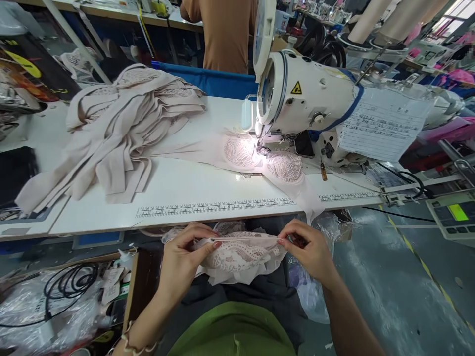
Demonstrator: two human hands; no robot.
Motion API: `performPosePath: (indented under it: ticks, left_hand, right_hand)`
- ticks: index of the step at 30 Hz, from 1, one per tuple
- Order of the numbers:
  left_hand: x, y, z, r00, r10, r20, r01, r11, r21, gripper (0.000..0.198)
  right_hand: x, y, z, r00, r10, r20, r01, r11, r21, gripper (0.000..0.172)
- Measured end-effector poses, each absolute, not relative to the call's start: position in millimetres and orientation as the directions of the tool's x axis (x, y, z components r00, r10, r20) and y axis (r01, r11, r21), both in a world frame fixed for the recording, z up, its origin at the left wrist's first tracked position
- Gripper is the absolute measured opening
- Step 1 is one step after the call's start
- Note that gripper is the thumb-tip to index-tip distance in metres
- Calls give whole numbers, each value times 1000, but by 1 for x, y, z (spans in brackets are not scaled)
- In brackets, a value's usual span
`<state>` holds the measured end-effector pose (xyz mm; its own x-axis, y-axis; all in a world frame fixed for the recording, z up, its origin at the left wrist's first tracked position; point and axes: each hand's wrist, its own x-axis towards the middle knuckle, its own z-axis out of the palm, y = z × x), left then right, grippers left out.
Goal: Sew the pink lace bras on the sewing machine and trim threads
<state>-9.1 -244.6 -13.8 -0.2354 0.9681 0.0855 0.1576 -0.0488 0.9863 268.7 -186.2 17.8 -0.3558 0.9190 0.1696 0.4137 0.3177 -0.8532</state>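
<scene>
Over my lap, a thin pale beige strap is pulled straight between my two hands. My left hand pinches one end between thumb and fingers. At the other end my right hand is closed in a pinch too. Below the strap lie pale lace pieces bunched on my lap; I cannot tell whether the strap joins them. On the table beyond, a beige lace bra sits under the lit needle area of a white sewing machine, one wing hanging over the front edge.
A heap of beige fabric pieces covers the table's left part. A printed ruler runs along the front edge. A phone and a handwritten sheet are by the machine. Lower left stands a box with cables. A person in brown stands behind.
</scene>
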Motion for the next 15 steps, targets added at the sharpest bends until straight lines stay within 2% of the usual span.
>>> performPosePath:
  ticks: [2,4,6,8,9,11,12,15]
  left_hand:
    - [-17,-245,-10,-155,986,55,124,-36,992,7]
    - [-24,-244,0,51,999,2,122,-8,993,6]
    - [-25,-242,12,279,960,-36,168,-12,986,20]
    - [-15,-240,21,414,910,-17,204,-74,976,37]
    - [-7,-239,24,437,900,15,205,-115,972,34]
    - [11,-238,25,437,896,81,188,-179,966,9]
    - [19,-237,24,426,899,104,175,-194,965,5]
    - [31,-235,19,352,927,131,143,-191,971,22]
  right_hand:
    - [273,-182,28,-411,900,142,340,296,-893,17]
    - [274,-180,40,-494,861,120,265,281,-923,16]
    - [268,-182,50,-579,808,111,223,287,-932,14]
    - [256,-185,57,-635,765,113,235,330,-914,10]
    - [248,-188,59,-652,749,117,255,362,-897,9]
    - [235,-191,59,-676,726,123,293,418,-860,10]
    - [231,-193,58,-688,716,123,307,441,-843,11]
    - [230,-192,51,-685,722,96,352,443,-824,9]
